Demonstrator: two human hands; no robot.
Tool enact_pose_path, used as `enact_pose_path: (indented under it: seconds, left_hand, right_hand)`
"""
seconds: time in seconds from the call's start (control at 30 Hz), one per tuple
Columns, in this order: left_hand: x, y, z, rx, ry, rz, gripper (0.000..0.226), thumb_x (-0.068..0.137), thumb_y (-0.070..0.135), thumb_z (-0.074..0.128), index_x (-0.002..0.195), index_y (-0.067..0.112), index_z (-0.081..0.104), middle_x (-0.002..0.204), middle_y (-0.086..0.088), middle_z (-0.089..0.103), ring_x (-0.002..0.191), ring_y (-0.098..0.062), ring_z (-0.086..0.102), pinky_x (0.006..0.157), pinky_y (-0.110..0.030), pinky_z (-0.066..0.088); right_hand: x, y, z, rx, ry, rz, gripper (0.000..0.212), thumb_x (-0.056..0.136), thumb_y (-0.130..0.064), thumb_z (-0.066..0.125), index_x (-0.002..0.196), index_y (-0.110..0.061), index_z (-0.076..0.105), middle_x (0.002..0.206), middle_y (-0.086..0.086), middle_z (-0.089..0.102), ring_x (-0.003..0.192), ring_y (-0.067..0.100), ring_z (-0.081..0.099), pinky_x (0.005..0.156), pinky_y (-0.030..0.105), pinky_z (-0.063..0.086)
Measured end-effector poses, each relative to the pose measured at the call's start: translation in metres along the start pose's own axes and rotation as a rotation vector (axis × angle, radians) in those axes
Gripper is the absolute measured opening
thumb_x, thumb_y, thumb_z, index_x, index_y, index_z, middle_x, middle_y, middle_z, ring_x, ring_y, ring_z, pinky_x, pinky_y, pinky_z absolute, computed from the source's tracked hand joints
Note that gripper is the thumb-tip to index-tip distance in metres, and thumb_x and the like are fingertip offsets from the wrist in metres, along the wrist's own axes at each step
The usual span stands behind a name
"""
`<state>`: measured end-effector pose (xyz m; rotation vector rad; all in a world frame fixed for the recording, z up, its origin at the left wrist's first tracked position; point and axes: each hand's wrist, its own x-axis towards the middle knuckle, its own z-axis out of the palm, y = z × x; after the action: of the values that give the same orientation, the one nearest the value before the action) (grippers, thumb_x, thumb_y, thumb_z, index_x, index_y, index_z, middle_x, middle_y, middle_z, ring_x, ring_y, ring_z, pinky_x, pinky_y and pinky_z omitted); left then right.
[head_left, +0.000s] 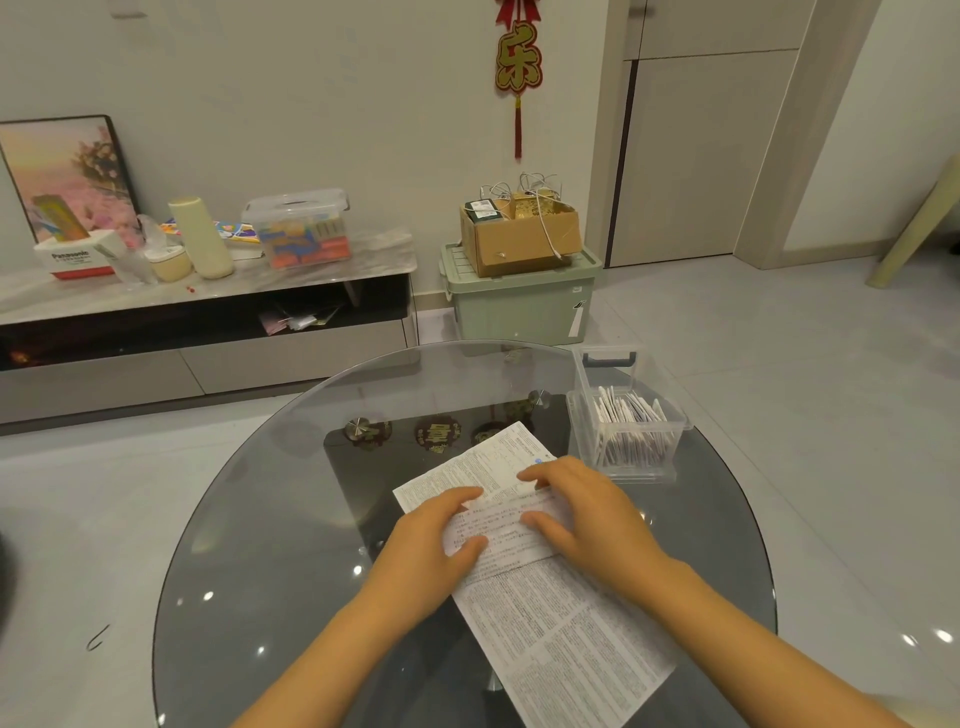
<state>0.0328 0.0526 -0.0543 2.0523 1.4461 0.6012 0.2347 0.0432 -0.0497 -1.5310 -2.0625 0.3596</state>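
Note:
A long printed paper leaflet (561, 629) lies on a round glass table (270, 545), running from the middle toward the near right edge. A section of it is folded over at the middle. My left hand (431, 545) lies on the left side of that fold, fingers straight and pressing the paper. My right hand (582, 509) lies flat on the right side of the fold, fingers spread toward the left. Both hands touch the leaflet; neither curls round it.
A clear plastic box (631, 415) with several folded white leaflets stands on the table's far right. Beyond it on the floor are a green storage bin (519, 306) topped by a cardboard box (519, 234), and a low cabinet (208, 332) with clutter at the left.

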Motion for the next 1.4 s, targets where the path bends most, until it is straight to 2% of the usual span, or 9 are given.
enact_pose_path:
  seconds: [0.17,0.27,0.4,0.53,0.7,0.9,1.07,1.27,1.4]
  left_hand:
    - [0.005,-0.009,0.004,0.06,-0.08,-0.011,0.071,0.08,0.033,0.072,0.14,0.036,0.033,0.122,0.018,0.035,0.118,-0.003,0.039,0.1,-0.022,0.042]
    - [0.006,-0.014,0.005,0.144,-0.114,0.014,0.06,0.082,0.038,0.069,0.135,0.04,0.041,0.132,0.017,0.03,0.127,-0.009,0.029,0.111,-0.031,0.031]
    - [0.004,-0.013,0.0,0.247,-0.199,0.072,0.033,0.086,0.04,0.063,0.118,0.045,0.053,0.136,0.018,0.032,0.13,-0.013,0.027,0.111,-0.032,0.026]
    - [-0.002,-0.011,-0.008,0.305,-0.308,0.098,0.049,0.08,0.053,0.064,0.125,0.044,0.047,0.141,0.019,0.027,0.13,-0.011,0.021,0.111,-0.033,0.026]
    - [-0.004,-0.005,-0.008,0.392,-0.235,0.23,0.043,0.09,0.044,0.053,0.131,0.034,0.047,0.145,0.014,0.03,0.132,-0.006,0.025,0.108,-0.02,0.023]
    - [-0.003,-0.001,-0.008,0.388,-0.116,0.299,0.034,0.088,0.054,0.047,0.107,0.032,0.063,0.127,0.019,0.051,0.114,0.0,0.045,0.091,-0.014,0.038]
    - [-0.002,-0.004,-0.01,0.261,-0.1,0.315,0.049,0.074,0.069,0.046,0.102,0.033,0.063,0.108,0.023,0.052,0.101,0.006,0.044,0.085,-0.013,0.04]
    - [0.0,-0.005,-0.006,0.207,-0.141,0.238,0.023,0.084,0.047,0.061,0.099,0.031,0.058,0.096,0.016,0.056,0.094,-0.001,0.047,0.078,-0.018,0.044]
    - [0.001,-0.006,0.0,0.143,-0.149,0.139,0.029,0.084,0.049,0.061,0.107,0.036,0.049,0.102,0.019,0.056,0.094,-0.002,0.053,0.075,-0.02,0.051]
  right_hand:
    - [0.001,0.002,0.011,-0.113,-0.174,0.042,0.062,0.08,-0.054,0.061,0.136,-0.045,0.035,0.134,-0.014,0.032,0.126,0.01,0.026,0.109,0.028,0.022]
    - [0.0,0.003,0.013,-0.156,-0.219,0.067,0.06,0.081,-0.055,0.06,0.135,-0.047,0.037,0.146,-0.011,0.019,0.134,0.014,0.011,0.112,0.032,0.009]
    - [0.002,0.006,0.005,-0.204,-0.226,0.109,0.056,0.083,-0.046,0.063,0.134,-0.044,0.04,0.149,-0.008,0.013,0.137,0.016,0.006,0.113,0.036,0.004]
    - [-0.001,0.004,-0.003,-0.238,-0.177,0.099,0.043,0.087,-0.036,0.062,0.127,-0.041,0.048,0.145,-0.011,0.019,0.133,0.016,0.012,0.112,0.033,0.009]
    - [-0.012,-0.011,0.002,-0.207,-0.2,-0.083,0.032,0.09,-0.043,0.053,0.12,-0.033,0.06,0.118,-0.016,0.052,0.113,0.009,0.035,0.097,0.023,0.023]
    - [-0.017,-0.018,0.016,-0.138,-0.113,-0.123,0.026,0.089,-0.043,0.055,0.106,-0.029,0.069,0.101,-0.012,0.065,0.096,0.011,0.048,0.082,0.024,0.031]
    - [-0.018,-0.018,0.01,-0.016,-0.121,0.013,0.017,0.093,-0.035,0.052,0.102,-0.029,0.065,0.094,-0.007,0.064,0.089,0.009,0.052,0.079,0.026,0.043]
    - [-0.022,-0.015,0.01,0.181,-0.212,0.167,0.009,0.091,-0.027,0.057,0.096,-0.02,0.059,0.094,-0.01,0.066,0.084,0.004,0.06,0.075,0.02,0.051]
    - [-0.02,-0.016,0.013,0.262,-0.165,0.252,0.012,0.089,-0.024,0.061,0.095,-0.027,0.052,0.085,-0.01,0.062,0.078,0.004,0.057,0.071,0.015,0.047]
